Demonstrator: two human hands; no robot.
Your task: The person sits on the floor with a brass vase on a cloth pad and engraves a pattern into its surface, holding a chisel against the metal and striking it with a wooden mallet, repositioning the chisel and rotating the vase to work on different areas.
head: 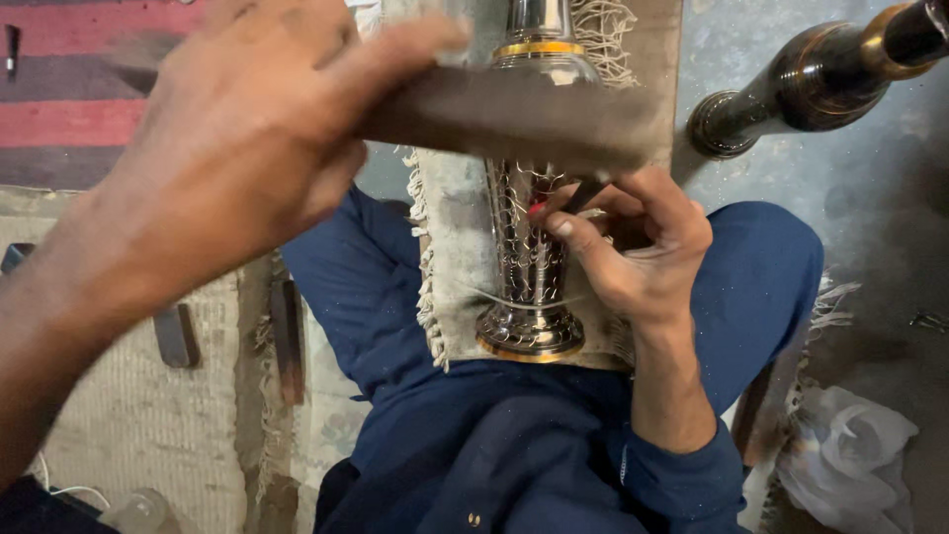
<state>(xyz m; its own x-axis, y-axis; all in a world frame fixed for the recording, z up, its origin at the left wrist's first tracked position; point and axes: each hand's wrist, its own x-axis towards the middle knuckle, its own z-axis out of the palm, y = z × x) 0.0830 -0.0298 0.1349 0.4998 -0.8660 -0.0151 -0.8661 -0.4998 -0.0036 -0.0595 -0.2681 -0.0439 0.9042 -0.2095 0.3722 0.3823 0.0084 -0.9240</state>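
Striped cloth in red and dark bands fills the upper left corner, and below it a pale woven mat covers the floor, with two dark metal tools lying on it near the person's knee. Above these, raised close to the camera, the left hand is closed around a dark flat wooden block, fingers wrapped over its near end, so that the block stretches rightward across the view. Under the block a silver metal vase with gold-coloured bands lies lengthwise on a frayed beige cloth spread over the person's lap, its round foot pointing toward the body and its neck running up out of the picture. Dark blue trousers show on both sides of the cloth. The right hand rests against the vase's patterned side, thumb and fingers pinched tightly on a thin dark chisel whose tip meets the metal just below the block. Farther right, a dark turned vessel with gold rings lies on the grey floor, and a crumpled white plastic bag sits at the lower right.
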